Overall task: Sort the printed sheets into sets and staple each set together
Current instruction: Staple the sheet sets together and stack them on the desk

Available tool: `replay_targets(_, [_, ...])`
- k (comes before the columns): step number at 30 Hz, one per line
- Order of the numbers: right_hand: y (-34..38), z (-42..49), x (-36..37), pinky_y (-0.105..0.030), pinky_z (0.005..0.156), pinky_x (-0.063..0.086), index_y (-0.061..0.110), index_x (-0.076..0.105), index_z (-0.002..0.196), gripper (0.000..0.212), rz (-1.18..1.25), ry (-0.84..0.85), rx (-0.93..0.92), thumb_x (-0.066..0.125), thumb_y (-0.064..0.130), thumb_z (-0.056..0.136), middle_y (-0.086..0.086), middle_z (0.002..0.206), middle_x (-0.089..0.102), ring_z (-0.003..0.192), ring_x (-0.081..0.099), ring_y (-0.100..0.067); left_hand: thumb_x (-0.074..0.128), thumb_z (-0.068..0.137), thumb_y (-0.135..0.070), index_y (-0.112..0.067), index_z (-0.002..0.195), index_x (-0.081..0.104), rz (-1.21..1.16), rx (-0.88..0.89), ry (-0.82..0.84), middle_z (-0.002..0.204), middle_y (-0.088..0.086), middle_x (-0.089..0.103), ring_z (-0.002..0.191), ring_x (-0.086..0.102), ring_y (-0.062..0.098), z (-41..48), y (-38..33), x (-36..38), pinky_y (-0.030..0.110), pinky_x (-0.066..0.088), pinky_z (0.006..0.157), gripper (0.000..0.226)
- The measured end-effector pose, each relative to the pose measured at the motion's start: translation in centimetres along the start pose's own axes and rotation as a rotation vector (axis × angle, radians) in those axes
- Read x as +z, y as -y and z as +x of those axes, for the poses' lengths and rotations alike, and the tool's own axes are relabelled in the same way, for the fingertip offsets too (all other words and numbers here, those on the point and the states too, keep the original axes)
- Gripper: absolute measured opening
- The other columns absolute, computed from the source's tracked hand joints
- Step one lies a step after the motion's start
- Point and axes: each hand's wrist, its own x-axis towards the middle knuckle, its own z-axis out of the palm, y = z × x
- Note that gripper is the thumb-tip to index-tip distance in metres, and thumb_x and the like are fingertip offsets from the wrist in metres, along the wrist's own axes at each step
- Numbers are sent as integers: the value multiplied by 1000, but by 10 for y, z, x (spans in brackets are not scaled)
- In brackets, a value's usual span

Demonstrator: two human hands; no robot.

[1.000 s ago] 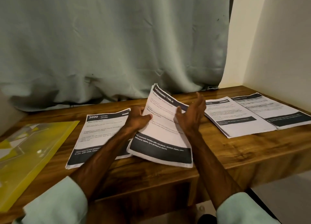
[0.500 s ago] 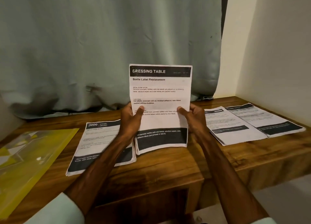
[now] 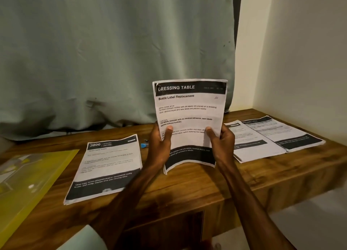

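head view — wooden table (image 3: 187,189), grey-green curtain (image 3: 112,52) behind, cream wall (image 3: 300,52) right

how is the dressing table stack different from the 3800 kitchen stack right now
The DRESSING TABLE stack stands upright, its bottom edge at the desk; the 3800 kitchen stack lies flat. The first is gripped by the left hand and right hand; the second is untouched. Both are white sheets with black header and footer bands.

Two bare forearms, no watch, rings or bands visible. Left sleeve (image 3: 84,238) pale mint-green cloth, pushed up near the elbow, soft folded edge. Right arm's sleeve out of frame. Short plain nails on both thumbs.
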Motion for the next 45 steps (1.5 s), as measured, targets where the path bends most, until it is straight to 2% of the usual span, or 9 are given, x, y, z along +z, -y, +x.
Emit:
replay_targets(3, [4,1,2,-19,69,57,13,64,125,30,15,-23,-5,69,23,97,0,114,71,99,68,-9,53,106,-21,-18,136,51,-23,7,-6,106,-15,69,85,72,-4,-1,-6,1,15,56,63,30])
replay_targets(12, [8,12,-6,-24,78,56,13,64,128,34,-48,102,0,70,20,96,4,119,69,97,66,-9,54,106,-20,-10,136,56,90,-10,6,123,-5,67,89,70,-3,3,-8,-10,11,55,71,32])
replay_targets(16, [35,40,0,-7,66,51,11,68,127,30,-50,259,15,67,13,97,5,115,72,95,68,0,58,104,-22,-13,131,64,88,-114,69,126,3,72,104,73,17,3,-12,-28,39,59,93,28])
replay_targets(22, [41,65,29,-4,57,47,13,70,118,23,-188,463,25,66,7,96,7,103,71,80,67,6,63,99,-7,-20,124,65,-25,-306,187,120,1,75,104,75,20,-13,-9,-61,44,62,88,27])
replay_targets(24, [39,71,37,-8,61,52,14,70,114,20,-279,554,28,68,8,96,5,105,73,77,70,5,66,96,-4,-16,119,63,-37,-327,140,111,2,77,94,77,16,-7,-9,-74,32,64,71,27])
replay_targets(28, [33,81,55,-49,95,58,0,71,115,24,-480,719,0,71,11,94,-14,113,76,104,73,-31,75,88,-4,-12,124,62,-24,-349,76,103,6,79,91,78,21,13,-4,-99,32,63,68,39])
replay_targets(33, [16,78,75,-46,94,57,0,72,113,22,-636,922,-6,71,8,93,-15,111,76,96,74,-24,81,84,-9,-13,120,69,159,-406,240,100,7,80,90,78,24,28,6,-114,38,62,78,39])
replay_targets(37, [-10,65,84,-24,76,61,5,74,112,18,-642,1060,29,68,6,95,-1,102,78,83,75,-6,81,86,-13,-10,118,67,260,-410,276,98,7,80,86,78,20,36,23,-107,31,62,68,35])
replay_targets(45, [-42,41,99,-42,82,63,14,71,106,10,-512,1139,33,71,15,95,-2,102,79,87,78,-21,76,91,-12,-12,115,73,497,-257,375,101,7,79,85,77,16,56,56,-101,38,64,78,25])
